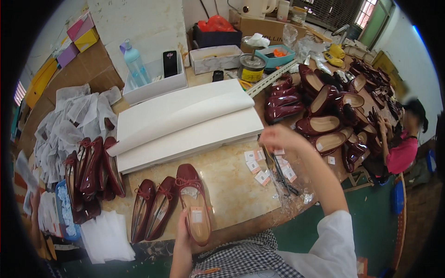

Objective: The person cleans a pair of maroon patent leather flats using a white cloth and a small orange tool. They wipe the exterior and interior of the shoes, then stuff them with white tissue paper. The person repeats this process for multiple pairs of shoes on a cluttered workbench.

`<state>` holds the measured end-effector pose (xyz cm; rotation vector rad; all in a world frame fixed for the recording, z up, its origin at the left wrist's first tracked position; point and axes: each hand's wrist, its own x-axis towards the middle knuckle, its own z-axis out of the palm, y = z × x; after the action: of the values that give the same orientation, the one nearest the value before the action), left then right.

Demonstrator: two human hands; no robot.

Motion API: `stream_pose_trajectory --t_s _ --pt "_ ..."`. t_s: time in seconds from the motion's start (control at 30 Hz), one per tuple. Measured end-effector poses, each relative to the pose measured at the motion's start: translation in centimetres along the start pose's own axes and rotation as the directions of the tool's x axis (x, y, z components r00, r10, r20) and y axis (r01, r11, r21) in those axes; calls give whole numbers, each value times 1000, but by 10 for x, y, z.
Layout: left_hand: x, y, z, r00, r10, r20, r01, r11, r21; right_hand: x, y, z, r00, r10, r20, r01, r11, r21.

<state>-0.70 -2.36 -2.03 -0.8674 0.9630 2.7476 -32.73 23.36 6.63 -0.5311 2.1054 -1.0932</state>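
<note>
Two hands: left (182,230) gripping burgundy flat shoe (194,204); right (277,137) pinched shut above small tags (259,167).

A stack of white paper sheets (185,123) lies mid-table. Far left stands a blue water bottle (135,64); a metal tin (251,67) sits farther right. White tissue (107,237) lies near left.

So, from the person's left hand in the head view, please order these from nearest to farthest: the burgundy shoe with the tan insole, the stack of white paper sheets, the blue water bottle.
From the left hand:
1. Burgundy shoe with tan insole, in its grip, near table edge.
2. Stack of white paper sheets, mid-table.
3. Blue water bottle, far left.
</note>
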Motion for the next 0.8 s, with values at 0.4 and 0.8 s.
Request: stream_pose_trajectory --t_s 0.4,0.8 --pt "5 -4 14 997 27 71 -33 997 76 64 -43 -86 757 -456 -468 477 875 -81" --pt "15 -5 32 975 51 214 -55 998 12 -143 75 48 757 148 -636 -187 982 7"
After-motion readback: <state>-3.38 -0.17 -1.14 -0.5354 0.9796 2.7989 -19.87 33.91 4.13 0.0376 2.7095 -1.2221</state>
